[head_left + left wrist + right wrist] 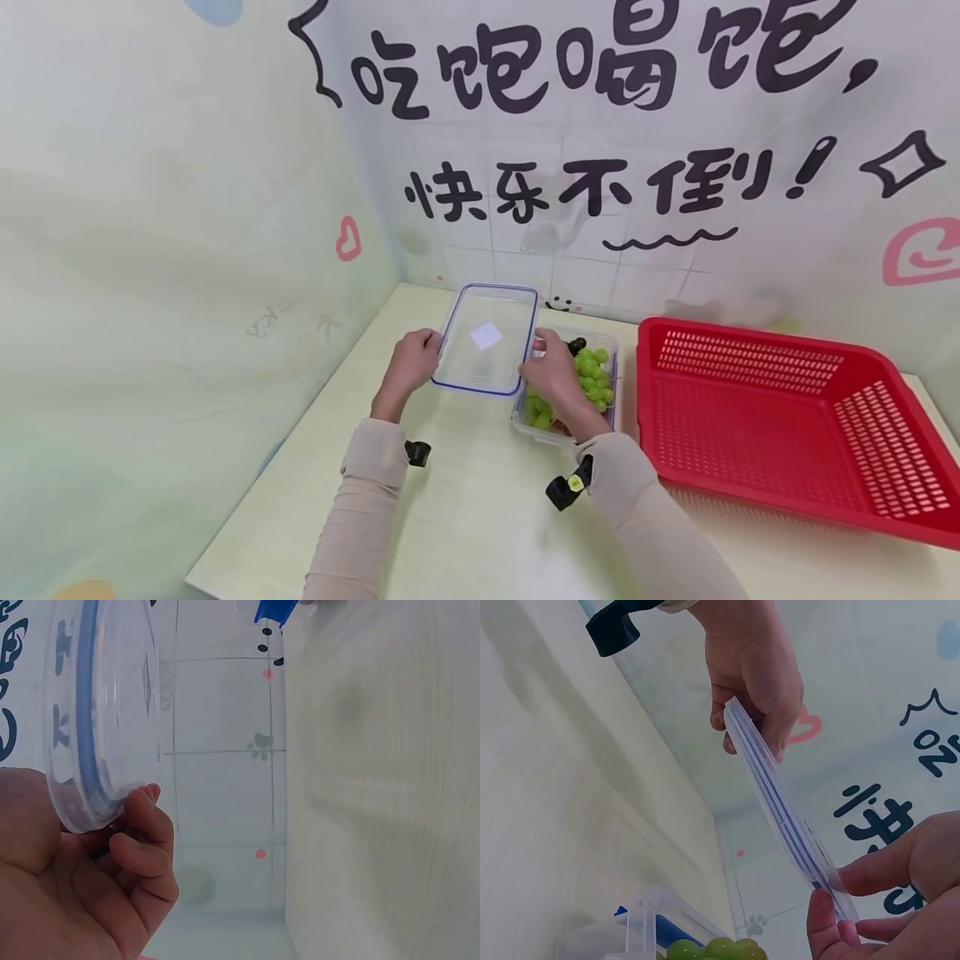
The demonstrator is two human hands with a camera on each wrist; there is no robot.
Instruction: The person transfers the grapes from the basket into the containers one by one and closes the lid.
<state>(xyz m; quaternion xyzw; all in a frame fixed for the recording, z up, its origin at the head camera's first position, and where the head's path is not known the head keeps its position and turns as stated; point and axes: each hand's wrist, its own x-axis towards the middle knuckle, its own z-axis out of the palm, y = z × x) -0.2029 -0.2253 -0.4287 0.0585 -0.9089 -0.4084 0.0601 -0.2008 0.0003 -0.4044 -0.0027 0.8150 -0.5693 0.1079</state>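
A clear plastic lid (472,358) with a blue sealing ring is held up in the air between both hands, raised over the table. My left hand (414,360) grips its left edge, fingers curled under the rim in the left wrist view. With thumb and fingers, my right hand (553,367) pinches the opposite edge. Below the right hand stands a clear container (534,432) with green grapes (594,379) inside and a few dark fruits (577,345) at its back. The right hand and wrist hide part of the container.
A large red plastic basket (757,417) with slotted walls stands on the right of the pale wooden table (465,500). A printed wall covering (525,233) with black lettering rises behind the table, and another pale wall (187,292) runs along the left.
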